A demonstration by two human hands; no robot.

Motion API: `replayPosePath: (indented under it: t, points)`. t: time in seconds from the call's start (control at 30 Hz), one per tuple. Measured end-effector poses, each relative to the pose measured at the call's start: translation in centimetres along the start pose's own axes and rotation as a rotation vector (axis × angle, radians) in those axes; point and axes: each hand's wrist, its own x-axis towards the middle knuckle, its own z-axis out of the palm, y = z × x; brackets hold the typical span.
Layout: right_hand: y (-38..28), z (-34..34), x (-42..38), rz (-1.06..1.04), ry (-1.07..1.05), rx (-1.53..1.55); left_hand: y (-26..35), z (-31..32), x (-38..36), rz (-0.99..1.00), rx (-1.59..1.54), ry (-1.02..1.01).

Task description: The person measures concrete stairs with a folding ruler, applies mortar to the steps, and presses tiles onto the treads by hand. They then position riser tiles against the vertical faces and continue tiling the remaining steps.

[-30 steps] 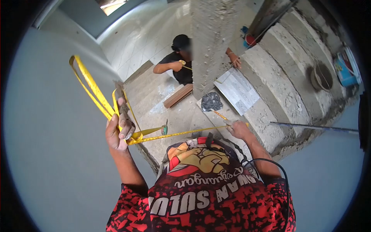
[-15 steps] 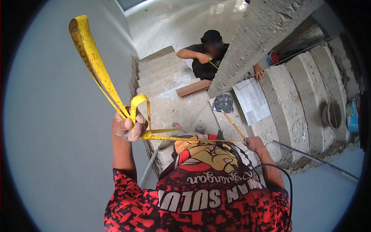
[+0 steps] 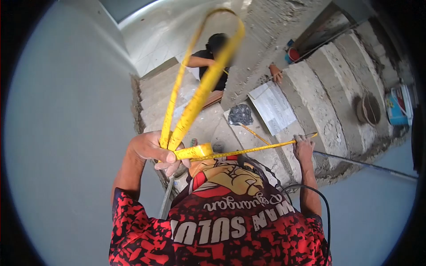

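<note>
My left hand [image 3: 160,153] is closed around a bunched yellow measuring tape [image 3: 198,104]. A tall loop of it rises above the fingers, and a shorter fold sticks out to the right. From there one stretch runs across in front of my patterned shirt [image 3: 230,199] to my right hand [image 3: 304,148], whose fingers grip the tape near a free end. Another length of tape slants down toward a black plastic bag [image 3: 240,115] on the step below. Beside the bag lies a grey wood-look tile [image 3: 272,107].
Rough concrete stairs [image 3: 317,95] climb to the right, with a bucket [image 3: 368,108] and a blue container [image 3: 396,108] on them. A co-worker [image 3: 205,62] is lower down, partly behind the tape loop and a concrete beam [image 3: 262,48]. A metal bar [image 3: 364,164] slants at right.
The tall tape loop has swung right, over the co-worker in view. My right hand has moved right and up, and a tape end now sticks out past it. The whole view has shifted slightly.
</note>
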Motion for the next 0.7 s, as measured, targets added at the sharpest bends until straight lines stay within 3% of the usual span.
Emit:
replayPosePath:
  t: [0.03, 0.13, 0.2, 0.23, 0.33, 0.4, 0.63, 0.7]
  points:
    - [0.6, 0.9, -0.7, 0.019, 0.000, -0.006, 0.5, 0.1, 0.5, -0.004, 0.002, -0.019]
    - [0.6, 1.7, -2.9, -0.227, -0.359, -0.089, 1.2, -0.4, 1.3, -0.206, 0.167, -0.028]
    - [-0.5, 0.6, -3.9, -0.375, -0.605, 0.097, 1.3, -1.1, 1.4, -0.224, 0.182, -0.045]
    - [-0.7, 1.1, -4.8, -0.385, -0.606, 0.095, 1.4, -1.3, 1.4, -0.246, 0.196, -0.066]
    - [-1.7, 0.8, -6.4, -0.324, -0.745, 0.311, 2.5, -1.5, 1.0, -0.304, 0.230, -0.003]
    - [-3.3, -4.4, -6.1, -0.156, -0.805, 0.874, 3.1, -2.0, 0.7, -0.309, 0.274, 0.095]
    - [-1.1, -1.0, -4.7, -0.019, -1.014, 1.085, 3.9, -3.7, -0.2, -0.411, 0.334, 0.146]
    - [-2.0, -1.4, -3.2, -0.115, -1.021, 1.039, 4.7, -2.8, 0.2, -0.498, 0.394, 0.140]
